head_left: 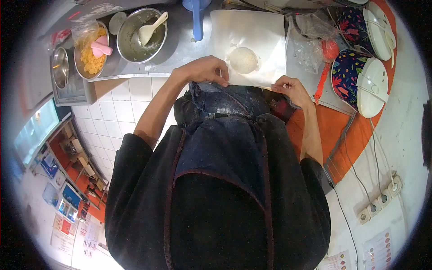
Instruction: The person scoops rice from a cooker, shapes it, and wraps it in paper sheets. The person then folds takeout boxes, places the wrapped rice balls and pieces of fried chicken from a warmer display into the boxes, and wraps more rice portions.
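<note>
A sheet of white wrapping paper [263, 33] lies on the metal counter in front of me, with a round mound of white rice [244, 60] near its close edge. At the near left corner of the sheet, my left hand [204, 70] is closed, fingertips pinching the edge. My right hand [290, 89] pinches the near right corner between thumb and fingers. A few loose grains lie around the mound.
Left on the counter are a steel bowl [123, 49] with a white rice paddle [153, 29] and a bowl of orange-yellow food [92, 60] with a pink scoop [101, 46]. A blue handled item [196, 20] lies behind. Patterned rice cookers [348, 76], plastic bags [310, 56] and cords are right.
</note>
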Demonstrator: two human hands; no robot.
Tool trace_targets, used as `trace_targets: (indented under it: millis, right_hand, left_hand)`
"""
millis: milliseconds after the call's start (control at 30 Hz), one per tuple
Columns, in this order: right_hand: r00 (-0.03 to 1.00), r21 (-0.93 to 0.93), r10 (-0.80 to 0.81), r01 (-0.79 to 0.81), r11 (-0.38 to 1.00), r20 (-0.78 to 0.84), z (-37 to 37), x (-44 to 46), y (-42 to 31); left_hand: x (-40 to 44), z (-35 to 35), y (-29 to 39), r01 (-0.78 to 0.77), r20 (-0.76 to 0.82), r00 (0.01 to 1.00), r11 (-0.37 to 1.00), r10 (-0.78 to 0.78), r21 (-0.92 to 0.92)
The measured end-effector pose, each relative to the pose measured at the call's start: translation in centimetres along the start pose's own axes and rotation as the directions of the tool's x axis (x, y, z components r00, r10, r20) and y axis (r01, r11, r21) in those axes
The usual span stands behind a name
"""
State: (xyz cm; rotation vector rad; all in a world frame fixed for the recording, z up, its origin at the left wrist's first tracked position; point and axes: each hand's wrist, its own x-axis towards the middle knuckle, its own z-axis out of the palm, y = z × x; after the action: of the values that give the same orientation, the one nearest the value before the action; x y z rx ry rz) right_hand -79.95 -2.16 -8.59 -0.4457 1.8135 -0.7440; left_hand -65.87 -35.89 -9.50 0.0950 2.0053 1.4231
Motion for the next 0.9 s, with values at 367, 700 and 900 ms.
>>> trace_targets:
  millis: [367,700,900]
  right_hand:
    - [0.997,0.001,-0.071,0.071,0.997,0.008,0.6,-0.4,1.1]
    - [0.997,-0.026,-0.057,0.055,0.998,-0.055,1.4,-0.8,0.1]
    - [0.844,-0.477,-0.507,0.377,0.794,-0.176,6.1,0.0,-3.3]
  left_hand:
    - [0.6,0.9,-1.5,-0.034,0.076,0.996,0.996,0.041,-0.084]
    - [0.4,0.4,-0.6,0.081,0.143,0.986,0.997,-0.081,0.003]
    - [-0.2,1.1,0.4,0.069,-0.118,0.991,0.994,-0.058,0.088]
